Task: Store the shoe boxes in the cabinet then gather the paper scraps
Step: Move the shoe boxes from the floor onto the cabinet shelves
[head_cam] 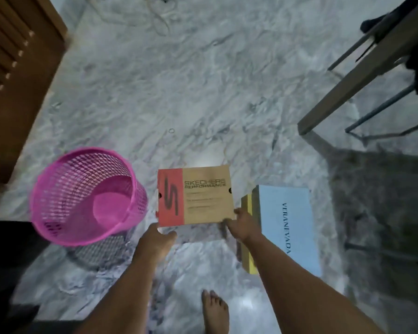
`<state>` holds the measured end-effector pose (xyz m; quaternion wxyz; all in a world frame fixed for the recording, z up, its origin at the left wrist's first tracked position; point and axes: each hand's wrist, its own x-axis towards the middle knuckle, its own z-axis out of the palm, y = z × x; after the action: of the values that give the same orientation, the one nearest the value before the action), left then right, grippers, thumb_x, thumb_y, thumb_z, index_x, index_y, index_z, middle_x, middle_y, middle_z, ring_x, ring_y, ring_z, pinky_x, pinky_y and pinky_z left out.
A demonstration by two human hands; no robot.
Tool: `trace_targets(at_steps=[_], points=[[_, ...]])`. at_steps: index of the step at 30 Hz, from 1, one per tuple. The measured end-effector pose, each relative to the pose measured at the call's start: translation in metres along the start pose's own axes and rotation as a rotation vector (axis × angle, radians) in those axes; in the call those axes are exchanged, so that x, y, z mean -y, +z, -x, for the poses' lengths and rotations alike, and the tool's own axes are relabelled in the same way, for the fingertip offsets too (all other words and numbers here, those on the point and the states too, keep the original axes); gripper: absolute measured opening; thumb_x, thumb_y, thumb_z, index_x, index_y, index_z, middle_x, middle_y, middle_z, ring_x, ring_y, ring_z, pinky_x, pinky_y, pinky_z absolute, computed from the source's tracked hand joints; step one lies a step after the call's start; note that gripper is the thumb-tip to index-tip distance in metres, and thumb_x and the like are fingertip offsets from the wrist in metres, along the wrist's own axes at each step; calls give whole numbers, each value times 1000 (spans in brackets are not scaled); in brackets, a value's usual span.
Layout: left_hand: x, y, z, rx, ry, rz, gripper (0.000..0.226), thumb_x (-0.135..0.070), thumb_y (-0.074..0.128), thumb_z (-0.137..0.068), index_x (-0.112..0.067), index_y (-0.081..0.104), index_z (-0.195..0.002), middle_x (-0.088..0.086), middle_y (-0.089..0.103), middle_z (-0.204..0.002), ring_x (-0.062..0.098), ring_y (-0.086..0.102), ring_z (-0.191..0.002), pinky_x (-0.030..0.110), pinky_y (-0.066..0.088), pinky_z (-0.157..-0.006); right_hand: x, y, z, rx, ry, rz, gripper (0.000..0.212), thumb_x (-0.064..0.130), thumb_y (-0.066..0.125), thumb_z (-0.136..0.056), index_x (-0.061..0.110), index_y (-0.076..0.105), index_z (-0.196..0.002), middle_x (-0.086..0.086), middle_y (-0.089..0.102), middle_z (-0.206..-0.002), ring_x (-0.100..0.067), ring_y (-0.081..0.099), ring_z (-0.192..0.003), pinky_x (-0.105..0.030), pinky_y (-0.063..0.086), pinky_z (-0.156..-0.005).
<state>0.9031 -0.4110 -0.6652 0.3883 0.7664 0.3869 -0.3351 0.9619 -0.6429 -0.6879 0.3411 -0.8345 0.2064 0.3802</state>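
While a pink basket (87, 196) stands alongside, left hand (156, 239) and right hand (243, 225) clamp the brown-and-red shoe box's (196, 195) near corners.

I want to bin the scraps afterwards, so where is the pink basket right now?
In the head view the pink basket stands on the marble floor, left of the brown shoe box and just beyond the left hand.

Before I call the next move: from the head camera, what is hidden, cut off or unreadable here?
- Brown and red cardboard shoe box: contents hidden by its closed lid; small print blurred.
- Yellow box: mostly covered by the light blue box and the right hand.
- Left hand: fingertips hidden under the box edge.
- Brown louvred cabinet door: cut off by the left edge.
- Paper scraps: none identifiable on the marble floor.
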Motion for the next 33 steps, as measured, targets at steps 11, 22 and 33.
trace_targets(at_steps=[11,22,33], points=[[11,61,-201,-41,49,413,72,-36,69,-93,-28,33,-155,-4,53,-127,16,52,-112,33,40,-94,-39,63,-200,-104,-9,-289,108,56,82,-76,20,21,-157,-2,60,-139,-27,60,-124,-43,50,-104],[57,35,-40,33,77,522,74,-38,78,-84,-33,43,-150,-10,66,-127,16,62,-119,26,48,-89,-55,22,-56,-77,-114,-274,77,51,88,-71,27,54,-136,14,71,-114,-8,69,-101,-33,58,-89],[260,-13,342,-38,75,721,54,-38,84,-77,-34,61,-126,-5,73,-115,17,71,-103,44,54,-100,-99,17,341,63,-257,-49,66,28,79,-87,16,49,-146,-5,66,-132,-25,65,-107,-42,54,-95]])
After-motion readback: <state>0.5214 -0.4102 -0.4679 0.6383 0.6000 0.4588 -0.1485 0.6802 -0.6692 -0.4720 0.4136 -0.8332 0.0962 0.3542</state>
